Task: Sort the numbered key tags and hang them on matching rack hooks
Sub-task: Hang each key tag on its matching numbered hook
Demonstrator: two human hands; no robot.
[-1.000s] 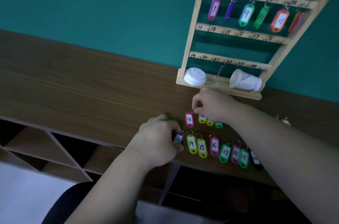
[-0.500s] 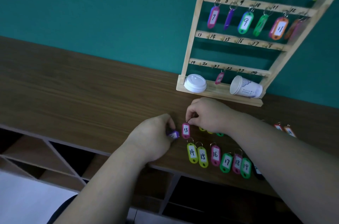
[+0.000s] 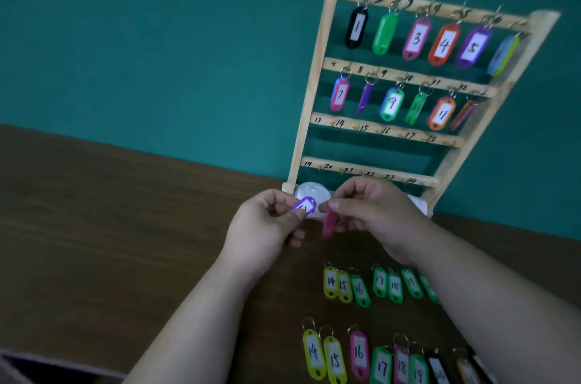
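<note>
On the left, the brown table (image 3: 94, 226) runs under a teal wall (image 3: 157, 37). Moving in, our left hand (image 3: 264, 229) is lifted off the table, thumb and curled fingers clamped on a purple tag (image 3: 303, 206). Its white label faces up, and the number is too blurred for us to read. Just behind it, a white lid (image 3: 314, 190) sits on the foot of the rack (image 3: 313, 78). Next comes a pink tag (image 3: 329, 225), hanging edge-on in the air. Its top end is pinched between the thumb and forefinger of our right hand (image 3: 377, 217), the other fingers curled in. The two tags are just beside each other, and we cannot tell whether they touch. Behind the hands, the rack stands on the table against the wall. Its top rail carries black 1 (image 3: 356, 27), a green tag (image 3: 385, 33), pink 3 (image 3: 416, 37), orange 4 (image 3: 444, 44) and purple 5 (image 3: 473, 46). The second rail carries tag 7 (image 3: 340, 95), tag 9 (image 3: 391, 103) and tag 11 (image 3: 442, 113), with others turned sideways between them. The lower rails are inked 13 to 18 and 19 to 24. Nearer us, tags lie on the table in two rows. There is a blurred farther row (image 3: 380, 283) of yellow and green ones, and a near row with yellow 14 (image 3: 312, 352), yellow 15 (image 3: 334, 358), pink 16 (image 3: 358, 352) and green 17 (image 3: 382, 366).
</note>
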